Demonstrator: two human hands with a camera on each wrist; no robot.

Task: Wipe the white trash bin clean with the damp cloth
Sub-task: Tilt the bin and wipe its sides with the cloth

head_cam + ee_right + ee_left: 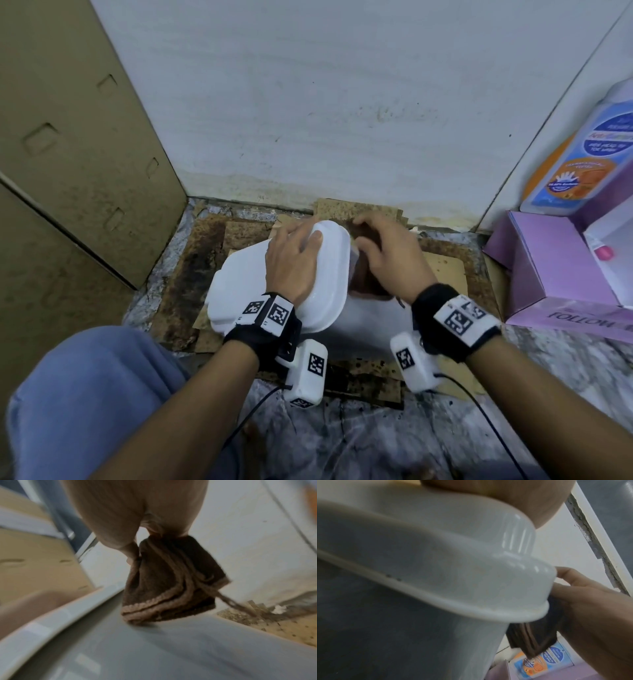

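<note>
Stained cardboard floor (205, 246), one white bin (236, 291) under flat left hand (294, 260), right hand (387, 257) clutching one brown cloth (168, 580).

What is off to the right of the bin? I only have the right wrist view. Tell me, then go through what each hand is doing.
Observer: A purple box sits on the floor to the right, with a blue and orange bottle standing on it against the wall.
Operator: Now the left hand.
Observer: The left hand lies flat on the lid of the white bin, steadying it; it is not wrapped round anything.
Operator: Check the right hand's grip.
Observer: The right hand has the brown cloth bunched in its fingers, tucked just under the lid's rim against the bin's side.
</note>
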